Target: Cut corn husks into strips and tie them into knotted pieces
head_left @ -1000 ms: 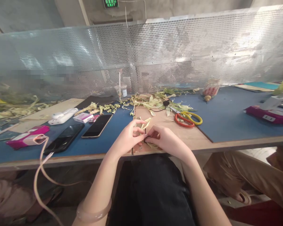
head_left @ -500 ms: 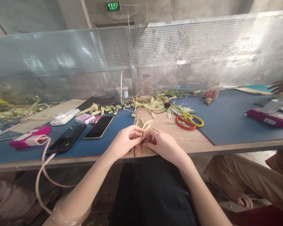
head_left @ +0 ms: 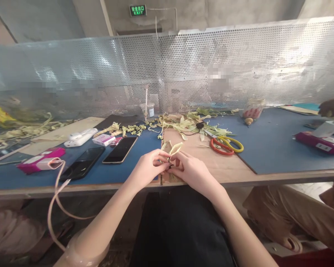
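My left hand (head_left: 149,165) and my right hand (head_left: 193,170) meet just above the near edge of the table. Both have their fingers pinched on a small pale yellow-green leafy piece, like a dried husk (head_left: 175,148), whose folded tips stick up past the fingers. A thin black cord (head_left: 170,166) runs at the fingertips; how it passes round the piece is hidden by the fingers. Behind the hands lies a loose heap of pale leaves (head_left: 180,122) with a dark ball of cord (head_left: 200,125). Scissors with red and yellow handles (head_left: 222,150) rest to the right.
Two phones (head_left: 120,150) lie left, beside a white case (head_left: 80,137), a small box (head_left: 103,139) and a pink tissue pack (head_left: 41,160) with a cable. A lidded cup (head_left: 148,110) stands behind. Rightward are a jar (head_left: 252,110), another tissue pack (head_left: 321,142) and another person's hand (head_left: 332,107).
The whole view has shifted slightly. My hands keep their hold on the pale piece with little visible movement. The other person's hand at the far right has moved slightly.
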`<action>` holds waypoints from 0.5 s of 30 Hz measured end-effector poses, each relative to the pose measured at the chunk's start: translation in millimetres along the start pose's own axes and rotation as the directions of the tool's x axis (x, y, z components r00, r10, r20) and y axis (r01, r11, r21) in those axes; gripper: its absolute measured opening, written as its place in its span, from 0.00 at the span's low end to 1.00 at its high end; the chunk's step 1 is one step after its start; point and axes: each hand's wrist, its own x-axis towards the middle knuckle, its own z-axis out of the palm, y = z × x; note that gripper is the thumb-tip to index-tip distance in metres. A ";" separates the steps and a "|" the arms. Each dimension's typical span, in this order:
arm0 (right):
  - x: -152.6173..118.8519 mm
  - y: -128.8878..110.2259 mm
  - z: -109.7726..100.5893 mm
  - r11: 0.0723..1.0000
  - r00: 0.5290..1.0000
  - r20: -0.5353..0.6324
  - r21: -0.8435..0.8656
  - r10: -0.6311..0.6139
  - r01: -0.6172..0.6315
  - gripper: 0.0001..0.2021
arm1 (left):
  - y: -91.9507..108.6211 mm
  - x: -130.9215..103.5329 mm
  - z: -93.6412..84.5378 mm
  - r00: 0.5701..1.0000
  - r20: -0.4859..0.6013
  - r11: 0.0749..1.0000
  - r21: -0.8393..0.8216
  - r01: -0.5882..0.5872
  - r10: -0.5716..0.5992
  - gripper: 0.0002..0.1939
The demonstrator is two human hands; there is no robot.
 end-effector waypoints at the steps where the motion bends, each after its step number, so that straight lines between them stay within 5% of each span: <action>1: 0.0 1.4 0.3 1.000 1.000 -0.006 0.021 -0.007 0.007 0.08 | -1.2 0.4 -0.4 1.000 0.007 1.000 -0.022 0.004 -0.004 0.15; 15: 2.3 6.8 1.7 0.985 0.996 -0.010 0.149 -0.091 0.092 0.07 | -0.2 -3.5 -2.5 0.998 0.062 0.999 -0.042 -0.001 0.003 0.13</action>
